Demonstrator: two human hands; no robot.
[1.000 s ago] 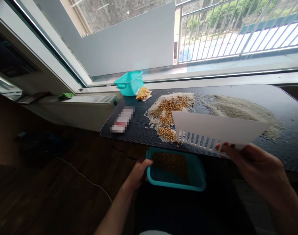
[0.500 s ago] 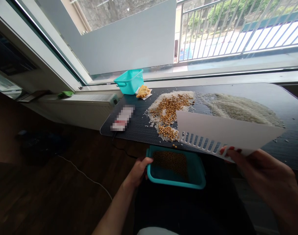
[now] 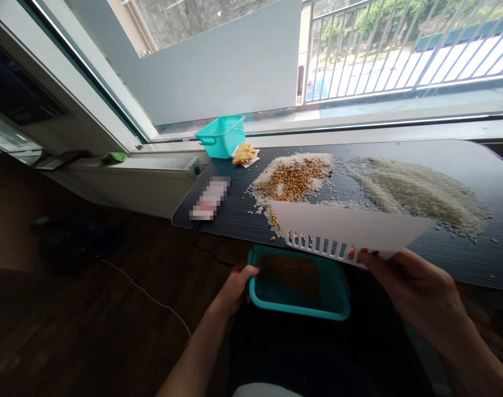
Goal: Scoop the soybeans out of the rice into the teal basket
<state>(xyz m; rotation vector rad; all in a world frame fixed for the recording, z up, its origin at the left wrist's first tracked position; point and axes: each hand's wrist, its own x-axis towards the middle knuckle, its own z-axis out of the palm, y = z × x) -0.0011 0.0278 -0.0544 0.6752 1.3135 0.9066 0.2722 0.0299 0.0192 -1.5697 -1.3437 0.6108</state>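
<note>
My left hand grips the left rim of a teal plastic bin, which is held below the table's front edge with many round tan beans inside. In my right hand is a white slotted plastic sheet, pinched at its lower right edge. The sheet stands tilted over the table's front edge, its slotted end beside the mixed pile of beans and white rice and hiding part of it. To the right lies a wide heap of rice, partly behind the sheet.
On the dark table, a second teal bin stands at the back left, with a crumpled yellow cloth-like item beside it. A blurred flat object with a black cable lies at the left edge. The window runs behind.
My right hand has moved left with the slotted sheet, which now covers the front part of the bean and rice pile. My left hand and the bin have stayed nearly still.
</note>
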